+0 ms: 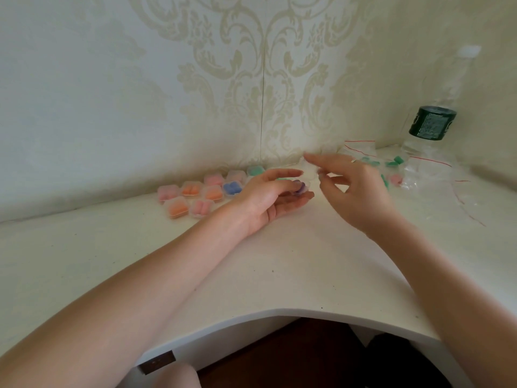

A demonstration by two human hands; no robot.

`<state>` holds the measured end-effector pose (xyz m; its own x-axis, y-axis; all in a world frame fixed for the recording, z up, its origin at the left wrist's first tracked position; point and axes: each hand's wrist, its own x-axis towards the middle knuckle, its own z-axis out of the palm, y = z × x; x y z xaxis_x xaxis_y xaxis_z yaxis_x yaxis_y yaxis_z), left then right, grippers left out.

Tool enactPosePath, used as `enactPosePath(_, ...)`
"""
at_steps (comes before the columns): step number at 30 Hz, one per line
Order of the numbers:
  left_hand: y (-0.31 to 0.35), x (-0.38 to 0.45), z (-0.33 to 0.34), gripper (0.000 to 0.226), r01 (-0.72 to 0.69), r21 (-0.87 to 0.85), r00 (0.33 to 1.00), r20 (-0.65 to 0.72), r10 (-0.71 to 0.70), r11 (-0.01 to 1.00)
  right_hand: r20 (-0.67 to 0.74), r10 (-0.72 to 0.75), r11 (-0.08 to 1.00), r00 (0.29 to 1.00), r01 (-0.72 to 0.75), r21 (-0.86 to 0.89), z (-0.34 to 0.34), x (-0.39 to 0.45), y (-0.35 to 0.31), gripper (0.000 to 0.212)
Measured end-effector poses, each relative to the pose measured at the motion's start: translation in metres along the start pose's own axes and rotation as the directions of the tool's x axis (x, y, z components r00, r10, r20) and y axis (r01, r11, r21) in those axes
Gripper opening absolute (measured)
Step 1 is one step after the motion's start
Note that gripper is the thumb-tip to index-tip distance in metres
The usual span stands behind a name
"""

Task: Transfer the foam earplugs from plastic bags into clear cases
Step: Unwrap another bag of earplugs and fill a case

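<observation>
Head camera view, looking down at a curved white surface (279, 264) set into a corner with pale patterned wallpaper (251, 79).

The left hand (268, 197) reaches in from the lower left, palm turned partly up. Its fingers (282, 175) and thumb curl loosely round a small clear case (302, 188) with purple earplugs inside, held just above the surface.

The right hand (355, 189) comes in from the lower right and hovers beside the left hand, blurred by motion. Its forefinger stretches toward the wall, and the other fingers are bent. Something pale and see-through shows at the fingertips, but the blur makes it impossible to tell whether the fingers pinch it. A ring (354, 161) sits on one finger.

Behind the left hand, near the wall, a cluster of filled clear cases (204, 191) lies on the surface, touching or just beside one another. They hold pink, orange, blue and green earplugs.

To the right of the right hand lies a heap of clear plastic bags (419, 169) with red zip strips. Green earplugs (394, 161) and a pink one show among them.

At the far right corner stands a clear water bottle (432, 121) with a dark green label and a white cap.
</observation>
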<state>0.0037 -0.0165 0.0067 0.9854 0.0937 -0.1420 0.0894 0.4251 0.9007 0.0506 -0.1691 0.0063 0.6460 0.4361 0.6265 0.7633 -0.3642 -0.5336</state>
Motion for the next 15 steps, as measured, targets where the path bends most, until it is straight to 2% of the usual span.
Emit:
enactPosePath(2, -0.0002, -0.0003, 0.0, 0.028, 0.002, -0.016, 1.0, -0.005, -0.002, 1.0, -0.052, 0.134, 0.987, 0.99, -0.128, 0.097, -0.0016, 0.0027, -0.0048, 0.046)
enactPosePath(5, -0.0006, 0.0012, -0.0011, 0.034, 0.01, -0.011, 1.0, 0.001, -0.01, 1.0, -0.005, 0.274, 0.95, 0.962, -0.27, 0.156, -0.0004, 0.0047, -0.0045, 0.045)
enactPosePath(8, 0.0011, 0.001, -0.0005, 0.021, 0.043, 0.025, 0.999, 0.016, -0.043, 0.999, 0.016, 0.266, 0.951, 0.964, -0.265, 0.158, 0.003, 0.0035, -0.003, 0.036)
enactPosePath(12, 0.0047, 0.0049, -0.0068, 0.051, 0.167, -0.119, 0.985, 0.057, -0.161, 0.979, 0.043, 0.231, 0.95, 0.972, -0.235, 0.207, 0.0039, 0.0024, -0.0048, 0.03)
enactPosePath(15, 0.0032, 0.005, -0.007, 0.034, 0.135, -0.097, 0.99, 0.044, -0.131, 0.986, 0.104, 0.24, 0.937, 0.965, -0.258, 0.236, 0.0058, 0.0007, -0.005, 0.03)
